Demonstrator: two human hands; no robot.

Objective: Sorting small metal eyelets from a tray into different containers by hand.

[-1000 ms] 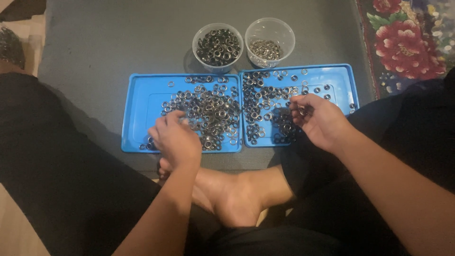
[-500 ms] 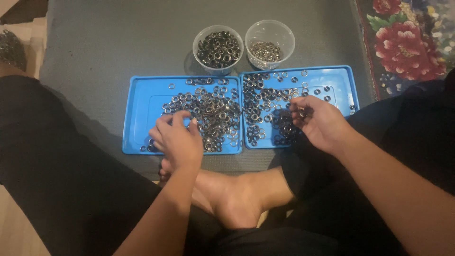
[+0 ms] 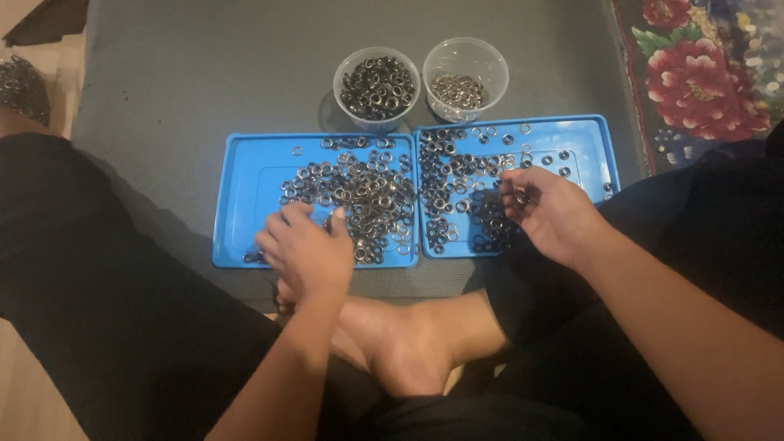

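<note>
Metal rings (image 3: pixel 359 196) lie heaped on two blue trays set side by side on a grey mat (image 3: pixel 204 73). On the left tray (image 3: pixel 245 204) the left hand (image 3: pixel 306 249) rests palm down at the near edge of the heap, fingers spread and bent over the rings beneath them; whether it has any pinched I cannot tell. Just right of that hand the heap runs on to the tray's inner edge. The right hand (image 3: pixel 551 214) hovers over the near part of the right tray (image 3: pixel 584 139), fingers curled inward and closed on a few rings (image 3: pixel 521 197) at the fingertips. Left of this grip lies the right tray's thick scatter of rings (image 3: pixel 457 184). Beyond both hands, past the trays' far rims, stand two clear cups: one (image 3: pixel 376 86) filled with darker rings, the other (image 3: pixel 465 77) holding a smaller lot of paler ones.
</note>
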